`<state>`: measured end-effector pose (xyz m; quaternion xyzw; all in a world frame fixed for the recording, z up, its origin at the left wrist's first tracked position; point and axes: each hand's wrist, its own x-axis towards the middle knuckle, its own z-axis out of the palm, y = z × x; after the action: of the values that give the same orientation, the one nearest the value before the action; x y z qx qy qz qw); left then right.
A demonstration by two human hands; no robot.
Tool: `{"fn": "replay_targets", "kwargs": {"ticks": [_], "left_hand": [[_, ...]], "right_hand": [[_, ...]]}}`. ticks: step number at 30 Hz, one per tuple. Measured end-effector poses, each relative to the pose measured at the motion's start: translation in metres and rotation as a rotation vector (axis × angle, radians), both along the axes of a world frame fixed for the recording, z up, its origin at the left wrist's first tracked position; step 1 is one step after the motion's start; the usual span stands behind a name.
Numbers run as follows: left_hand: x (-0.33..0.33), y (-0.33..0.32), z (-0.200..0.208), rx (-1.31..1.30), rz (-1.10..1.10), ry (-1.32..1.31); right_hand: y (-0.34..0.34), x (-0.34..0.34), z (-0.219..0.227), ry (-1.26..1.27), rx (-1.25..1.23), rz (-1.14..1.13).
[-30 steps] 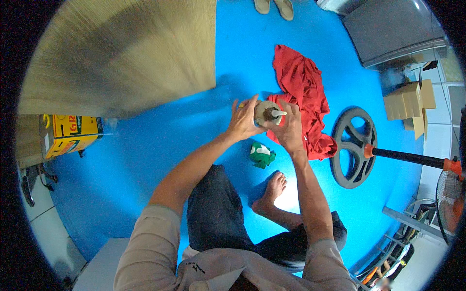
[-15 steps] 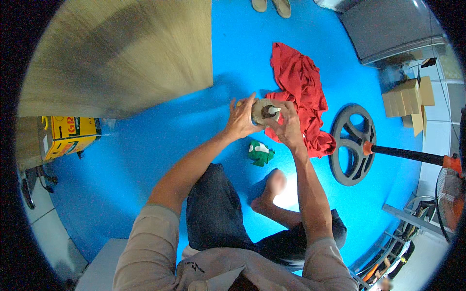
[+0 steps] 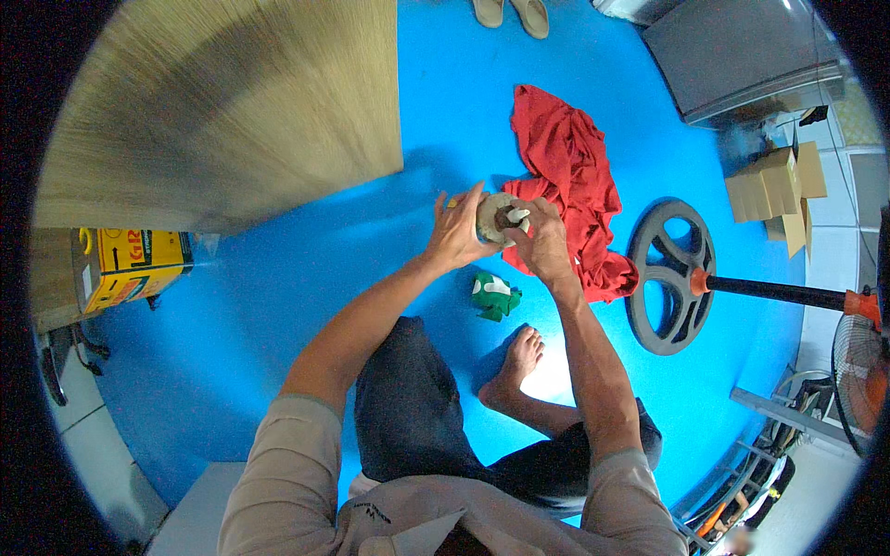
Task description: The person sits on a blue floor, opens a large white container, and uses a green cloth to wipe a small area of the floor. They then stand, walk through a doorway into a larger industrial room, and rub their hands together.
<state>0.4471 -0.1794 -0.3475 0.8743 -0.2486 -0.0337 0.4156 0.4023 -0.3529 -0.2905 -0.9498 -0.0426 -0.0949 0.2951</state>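
Both hands are raised in front of me around a round beige bottle-like thing (image 3: 489, 219), seen from above, with a dark collar and a white tip. My left hand (image 3: 456, 230) is wrapped around its left side. My right hand (image 3: 545, 239) has its fingers closed at the dark collar beside the white tip, and they partly cover it. What the thing is exactly I cannot make out. Below my hands, a crumpled green and white packet or cloth (image 3: 497, 296) lies on the blue floor. Just beyond my right hand a red cloth (image 3: 567, 153) is spread.
On the right stands a fan with a round dark base (image 3: 640, 287) and a black pole. A wooden panel (image 3: 278, 102) fills the upper left, with a yellow box (image 3: 144, 264) below it. Cardboard boxes (image 3: 769, 190) stand at the far right; sandals (image 3: 530, 17) lie at the top.
My right fingers have shifted left, closing in around the collar by the white tip. My left hand keeps its hold on the thing. The view has shifted slightly.
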Motion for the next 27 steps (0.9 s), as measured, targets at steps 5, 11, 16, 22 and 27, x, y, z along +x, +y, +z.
{"fn": "replay_targets", "kwargs": {"ticks": [5,11,16,22,27], "left_hand": [[0.003,0.002,-0.007,0.011,-0.025,-0.015],[0.001,0.005,-0.006,0.015,-0.004,-0.004],[-0.001,-0.003,-0.010,-0.020,0.006,0.015],[0.004,0.007,-0.006,-0.032,-0.008,-0.046],[0.000,0.000,-0.001,-0.004,0.012,-0.013]], "right_hand": [[0.032,-0.006,-0.005,-0.057,-0.053,-0.308],[0.024,0.001,0.007,0.025,0.067,-0.203],[0.004,-0.002,-0.010,0.040,0.114,-0.178],[0.049,-0.003,0.004,0.041,0.042,-0.446],[0.003,-0.002,0.002,0.126,0.165,-0.080]]}}
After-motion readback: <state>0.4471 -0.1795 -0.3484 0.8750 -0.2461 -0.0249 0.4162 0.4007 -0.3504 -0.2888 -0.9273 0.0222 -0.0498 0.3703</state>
